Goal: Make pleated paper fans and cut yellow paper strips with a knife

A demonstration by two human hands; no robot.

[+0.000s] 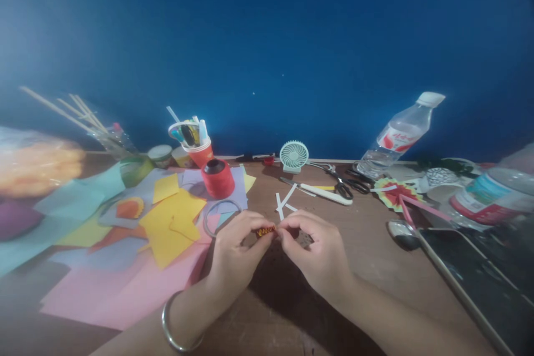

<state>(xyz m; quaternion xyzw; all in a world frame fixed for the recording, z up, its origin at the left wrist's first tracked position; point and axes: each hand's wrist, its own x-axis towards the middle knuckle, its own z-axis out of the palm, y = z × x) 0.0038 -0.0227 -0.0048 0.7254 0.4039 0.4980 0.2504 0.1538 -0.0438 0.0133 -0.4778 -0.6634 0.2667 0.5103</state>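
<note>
Yellow-patterned piece (266, 231), partly hidden by fingers (261, 245), bag (25, 138) cut off

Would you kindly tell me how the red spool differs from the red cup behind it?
The red spool shows a dark core at its top, while the red cup holds several slim items. The spool stands nearer the camera, in full view; the cup stands behind it, partly hidden. Both are red and upright.
</note>
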